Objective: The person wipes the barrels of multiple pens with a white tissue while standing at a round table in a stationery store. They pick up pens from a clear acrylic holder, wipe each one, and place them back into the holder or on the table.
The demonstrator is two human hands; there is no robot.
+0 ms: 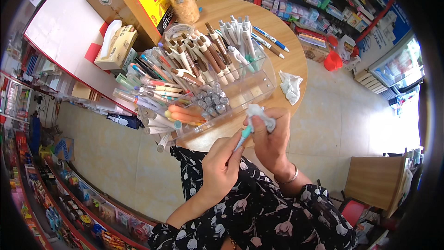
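Observation:
My left hand [222,166] grips the lower end of a pen with a mint-green part [246,132], held at a slant above the table's near edge. A crumpled white tissue [260,116] is pinched in my right hand [274,135], and it lies against the pen's upper end. That end is hidden by the tissue and fingers. Just beyond my hands stands a clear plastic pen organizer [239,109] with compartments full of pens. White pens [239,31], brown-and-white pens [211,55] and clear-capped pens [211,100] fill parts of it. Orange pens [185,116] lie in its front compartment.
Several loose pens [269,41] and another crumpled tissue [290,86] lie on the round wooden table [295,52]. A lidded jar [182,1], a tall box [138,3] and a tissue pack [118,48] stand behind the organizer. Shelves of goods [93,201] run along the lower left.

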